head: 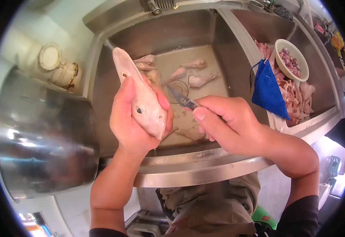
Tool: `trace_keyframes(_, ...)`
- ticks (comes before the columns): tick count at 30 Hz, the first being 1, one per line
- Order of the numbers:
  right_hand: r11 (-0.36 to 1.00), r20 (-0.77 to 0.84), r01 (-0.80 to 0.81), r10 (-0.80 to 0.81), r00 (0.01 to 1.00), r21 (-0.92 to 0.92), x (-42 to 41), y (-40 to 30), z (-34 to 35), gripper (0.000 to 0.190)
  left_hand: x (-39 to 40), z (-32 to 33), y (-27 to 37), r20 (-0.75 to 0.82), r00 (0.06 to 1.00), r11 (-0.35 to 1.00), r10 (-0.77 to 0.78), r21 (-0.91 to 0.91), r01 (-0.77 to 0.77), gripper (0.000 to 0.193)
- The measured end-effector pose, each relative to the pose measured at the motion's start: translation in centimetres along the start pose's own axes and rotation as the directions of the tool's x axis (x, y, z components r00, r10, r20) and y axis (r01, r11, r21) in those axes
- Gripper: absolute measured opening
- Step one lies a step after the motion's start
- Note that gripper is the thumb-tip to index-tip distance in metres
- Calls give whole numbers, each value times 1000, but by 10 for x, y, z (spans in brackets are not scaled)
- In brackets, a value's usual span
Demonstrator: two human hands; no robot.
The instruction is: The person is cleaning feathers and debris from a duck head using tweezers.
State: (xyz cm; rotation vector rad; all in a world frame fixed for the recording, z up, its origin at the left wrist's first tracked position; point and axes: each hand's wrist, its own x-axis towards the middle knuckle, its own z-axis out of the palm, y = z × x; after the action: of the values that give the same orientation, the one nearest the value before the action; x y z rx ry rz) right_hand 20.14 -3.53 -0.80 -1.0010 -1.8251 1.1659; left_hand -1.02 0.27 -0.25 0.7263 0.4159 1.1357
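Observation:
My left hand (137,127) grips a plucked duck or goose head (147,102) over the left basin of a stainless steel sink, with the bill pointing up and away. Between my right thumb and fingers (228,121) is a small knife (181,97), its blurred blade directed at the head but apart from it. More pale bird heads (202,80) lie on the basin floor (200,53) around the drain. Some of those near the left wall and the front are partly hidden by my hands.
In the right basin, a white bowl (279,60) of meat pieces rests among raw meat and bones (297,97). A blue cloth (267,91) hangs over the divider (243,38). A large steel vessel (45,136) stands left of the sink, below white pipes (62,71).

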Motion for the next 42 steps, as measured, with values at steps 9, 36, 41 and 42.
trace_keyframes(9, 870, 3, 342, -365, 931, -356, -9, -13, 6, 14, 4, 4, -8, -75, 986, 950, 151, 287, -124, 37)
trace_keyframes(36, 810, 52, 415, -434, 899, -415, -18, -11, 5, 8, 0, 11, -11, -97, 988, 965, 116, 247, -89, 41)
trace_keyframes(41, 731, 106, 442, -459, 882, -520, -15, -13, -2, 16, -3, 9, -6, -72, 996, 973, 61, 225, -44, 41)
trace_keyframes(42, 723, 112, 477, -492, 864, -499, -16, -13, -2, 16, -2, 9, -7, -37, 995, 957, 92, 279, -78, 42)
